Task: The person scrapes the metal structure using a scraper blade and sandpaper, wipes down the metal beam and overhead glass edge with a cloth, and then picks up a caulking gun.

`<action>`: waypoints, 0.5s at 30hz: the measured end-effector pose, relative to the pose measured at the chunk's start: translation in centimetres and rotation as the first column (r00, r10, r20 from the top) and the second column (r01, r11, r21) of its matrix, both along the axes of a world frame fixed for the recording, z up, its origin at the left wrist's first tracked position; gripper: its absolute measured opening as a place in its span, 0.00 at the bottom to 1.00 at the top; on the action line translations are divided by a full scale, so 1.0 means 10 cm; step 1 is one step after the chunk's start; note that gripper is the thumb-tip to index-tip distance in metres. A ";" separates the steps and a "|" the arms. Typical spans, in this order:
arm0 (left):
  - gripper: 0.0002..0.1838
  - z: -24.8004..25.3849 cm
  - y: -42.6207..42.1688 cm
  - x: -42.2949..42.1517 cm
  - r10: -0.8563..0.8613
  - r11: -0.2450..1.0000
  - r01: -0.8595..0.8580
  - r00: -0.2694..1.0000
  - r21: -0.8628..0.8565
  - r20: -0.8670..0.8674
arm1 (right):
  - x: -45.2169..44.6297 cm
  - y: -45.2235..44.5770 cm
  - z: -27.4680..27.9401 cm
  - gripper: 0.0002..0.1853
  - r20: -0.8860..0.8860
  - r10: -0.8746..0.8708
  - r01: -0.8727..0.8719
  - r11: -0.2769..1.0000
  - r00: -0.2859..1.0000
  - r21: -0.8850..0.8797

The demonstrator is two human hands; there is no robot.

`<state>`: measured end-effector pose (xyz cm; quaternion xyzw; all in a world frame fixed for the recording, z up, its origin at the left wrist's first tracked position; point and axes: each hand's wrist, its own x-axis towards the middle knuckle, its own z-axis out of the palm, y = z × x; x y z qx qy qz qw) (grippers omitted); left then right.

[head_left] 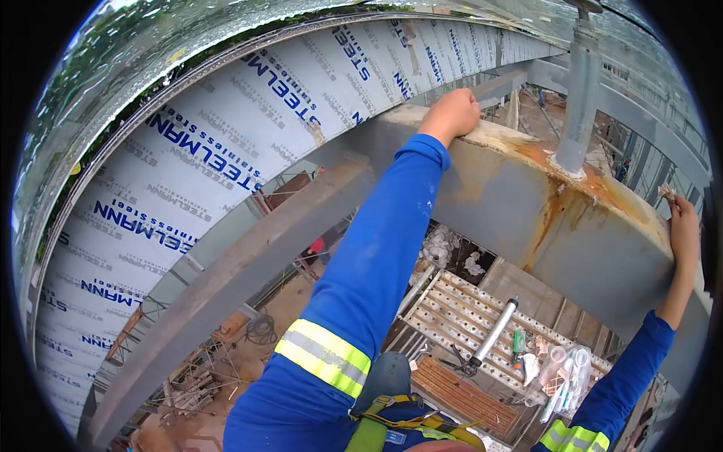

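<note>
My left hand [452, 115] is closed at the top edge of a large grey steel beam [482, 192], its fingers curled toward the far side and partly hidden. Farther along the same beam, my right hand [684, 228] is raised at the far right. Between its fingertips is a small crumpled, pale brownish scrap [666, 192], perhaps rag or paper. Orange rust stains run down the beam below a round metal post [580, 98] that stands on its top, between my two hands.
Below lies a perforated metal scaffold platform [452, 309] bearing a caulking gun [493, 335], a green bottle [519, 343], tape rolls [558, 353] and a plastic bag [576, 369]. A curved panel with printed film [226, 143] and another steel beam [241, 279] are on the left. The ground is far down.
</note>
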<state>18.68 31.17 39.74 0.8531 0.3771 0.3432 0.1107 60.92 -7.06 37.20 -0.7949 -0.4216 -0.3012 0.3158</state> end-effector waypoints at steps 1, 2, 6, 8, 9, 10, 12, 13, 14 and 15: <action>0.15 -0.02 0.05 0.03 -0.022 1.000 0.022 1.000 0.007 0.005 | -0.04 -0.02 0.02 0.18 -0.041 -0.022 0.022 1.000 0.999 -0.007; 0.15 -0.01 0.04 0.04 -0.021 1.000 0.021 1.000 0.008 0.002 | -0.05 -0.03 0.05 0.18 -0.044 -0.021 0.021 1.000 0.999 -0.005; 0.14 -0.04 0.01 0.01 -0.049 0.995 0.042 0.996 0.093 0.070 | -0.01 -0.03 0.01 0.18 -0.019 -0.014 0.013 0.996 1.000 -0.087; 0.14 -0.06 0.02 0.02 -0.054 0.989 0.035 0.989 0.141 0.137 | -0.02 -0.05 0.04 0.18 0.023 0.008 -0.006 0.996 1.000 -0.093; 0.14 -0.06 0.03 0.02 -0.062 0.987 0.041 0.989 0.153 0.134 | -0.10 -0.05 0.06 0.19 0.003 0.013 -0.013 0.994 1.000 -0.108; 0.13 -0.06 0.04 0.01 -0.066 0.985 0.044 0.990 0.167 0.127 | -0.12 -0.04 0.06 0.19 -0.019 0.021 -0.023 0.993 1.000 -0.120; 0.13 -0.05 0.04 -0.02 -0.062 0.986 0.039 0.988 0.162 0.142 | -0.03 -0.04 -0.03 0.20 0.026 0.051 -0.049 0.997 0.998 -0.060; 0.13 -0.05 0.02 -0.03 -0.077 0.987 0.055 0.986 0.154 0.145 | 0.03 -0.02 -0.07 0.20 0.059 0.059 -0.059 0.998 0.997 -0.003; 0.13 -0.04 0.02 -0.03 -0.063 0.988 0.043 0.990 0.151 0.130 | 0.10 -0.01 -0.08 0.20 0.044 0.073 -0.073 0.997 0.996 -0.004; 0.13 -0.02 0.01 -0.04 -0.045 0.986 0.022 0.990 0.165 0.134 | 0.14 -0.03 -0.09 0.20 0.038 0.077 -0.077 0.997 0.996 -0.002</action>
